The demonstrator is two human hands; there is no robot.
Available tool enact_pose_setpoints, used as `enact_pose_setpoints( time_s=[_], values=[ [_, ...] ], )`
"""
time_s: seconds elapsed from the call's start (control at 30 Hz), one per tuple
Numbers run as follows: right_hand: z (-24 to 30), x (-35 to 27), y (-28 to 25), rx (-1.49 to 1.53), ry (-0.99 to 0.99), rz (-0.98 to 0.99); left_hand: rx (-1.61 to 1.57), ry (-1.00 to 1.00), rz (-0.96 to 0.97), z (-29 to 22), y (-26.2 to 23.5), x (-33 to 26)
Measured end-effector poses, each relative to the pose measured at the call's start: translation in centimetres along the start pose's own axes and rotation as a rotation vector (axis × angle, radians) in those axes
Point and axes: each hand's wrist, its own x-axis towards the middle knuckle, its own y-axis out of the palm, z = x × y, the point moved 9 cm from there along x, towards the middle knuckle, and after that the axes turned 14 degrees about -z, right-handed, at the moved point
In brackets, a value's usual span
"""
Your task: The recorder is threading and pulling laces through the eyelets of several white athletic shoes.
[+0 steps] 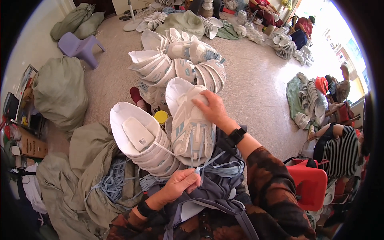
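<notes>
Over my lap lies a white and grey shoe upper [192, 138] with pale blue trim. My right hand [213, 107] is closed on its far end, fingers over the edge. Below its near end, my left hand [185, 184] pinches light blue shoelaces [198, 170] that run up into the upper. A nested stack of white shoe uppers [144, 138] leans just left of it. A yellow round lid [161, 117] shows between the two. Loose blue laces [114, 182] lie in a bunch left of my left hand, and more hang over my dark apron [188, 212].
Further stacks of uppers [180, 66] stand on the floor ahead. To the left are full olive sacks [60, 94] and a purple chair [80, 48]. A red plastic stool [310, 184] stands at my right. Other people [302, 32] sit among piles at the back right.
</notes>
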Motion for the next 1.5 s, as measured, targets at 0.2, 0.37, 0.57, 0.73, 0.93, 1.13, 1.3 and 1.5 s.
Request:
enact_pose_setpoints(
  time_s=[0.2, 0.37, 0.57, 0.73, 0.93, 1.13, 1.3, 1.5],
  values=[
    [-4.4, -3.4, -7.3, -0.047, 0.088, -0.121, 0.814, 0.922, -0.068, -7.7, 3.1, -1.1],
    [-5.2, -12.9, -8.1, -0.403, -0.108, 0.047, 1.154, 1.151, -0.205, -7.3, 3.7, 1.1],
    [-4.5, -14.4, -7.9, -0.442, -0.046, -0.042, 1.382, 1.139, -0.347, -4.3, 2.0, 4.9],
    [-4.5, -14.3, -8.5, -0.445, -0.08, -0.098, 1.435, 1.166, -0.357, -4.0, 2.4, 5.2],
    [-4.2, -14.3, -8.7, -0.456, -0.072, -0.147, 1.563, 1.131, -0.38, -3.0, 2.8, 5.6],
    [-4.9, -15.5, -8.7, -0.487, -0.007, -0.17, 1.649, 1.088, -0.349, -2.3, 2.6, 6.2],
    [-5.0, -15.4, -9.1, -0.426, 0.036, -0.182, 1.628, 1.054, -0.354, -2.5, 2.8, 6.4],
    [-4.9, -15.2, -9.5, -0.443, 0.057, -0.196, 1.633, 1.061, -0.377, -2.3, 2.7, 6.4]
  ],
)
